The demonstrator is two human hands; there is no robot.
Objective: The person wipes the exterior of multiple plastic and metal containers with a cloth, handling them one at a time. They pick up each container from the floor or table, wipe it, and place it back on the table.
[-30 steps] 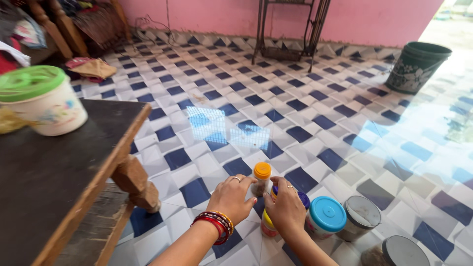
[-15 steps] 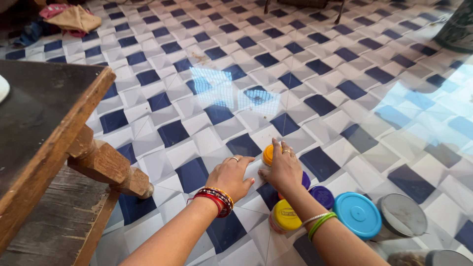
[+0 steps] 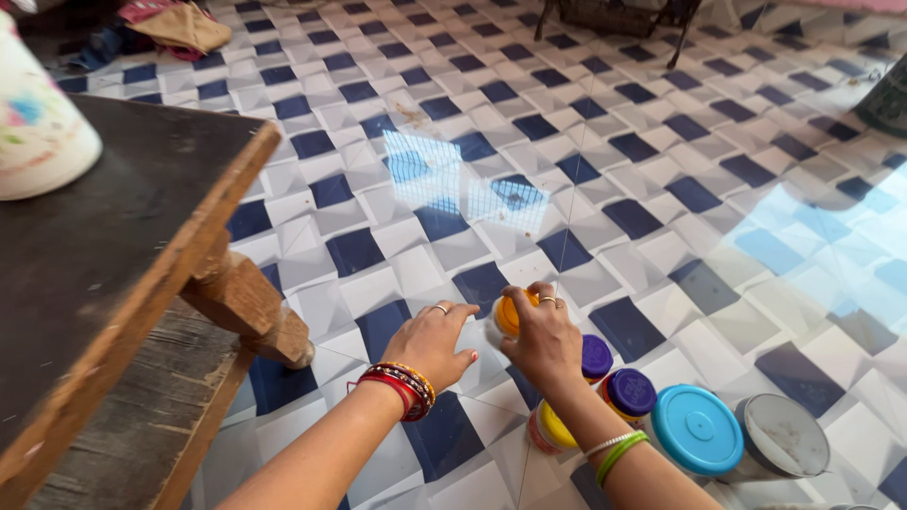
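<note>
Right hand (image 3: 545, 340) grips a small orange-lidded plastic jar (image 3: 505, 317); at its nine o'clock, left hand (image 3: 430, 342) rests open-fingered on the blue-and-white tiled floor (image 3: 661, 179).

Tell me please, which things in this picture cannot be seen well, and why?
- Orange-lidded jar, head view: the right hand covers its body.
- Yellow-lidded jar: the right wrist hides most of it.
- White tub on the table: cut off by the left and top edges.
- Steel tin: contents cannot be made out.
- Left hand: palm hidden.
</note>
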